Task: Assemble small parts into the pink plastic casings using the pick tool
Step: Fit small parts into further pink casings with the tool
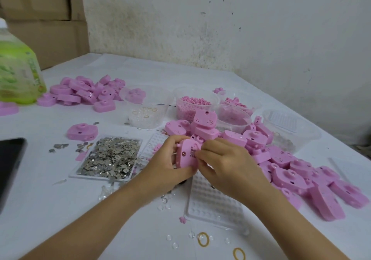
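My left hand (166, 162) grips a pink plastic casing (185, 154) held on edge above the table's middle. My right hand (224, 163) pinches at a small metal part in the casing's opening; the fingertips hide whatever they hold, and no pick tool shows clearly. A white tray of small silver metal plates (110, 157) lies left of my hands. A big heap of pink casings (291, 167) spreads to the right, and another pile of pink casings (86, 92) sits at the back left.
Clear tubs hold rings (146, 111), pink beads (192, 104) and pink bits (234, 117); another tub (289, 131) stands far right. A white dimpled tray (212, 201) lies under my right wrist. A green bottle (18, 73), a dark tablet (10, 163), yellow rings (203, 239) and loose clear lenses surround them.
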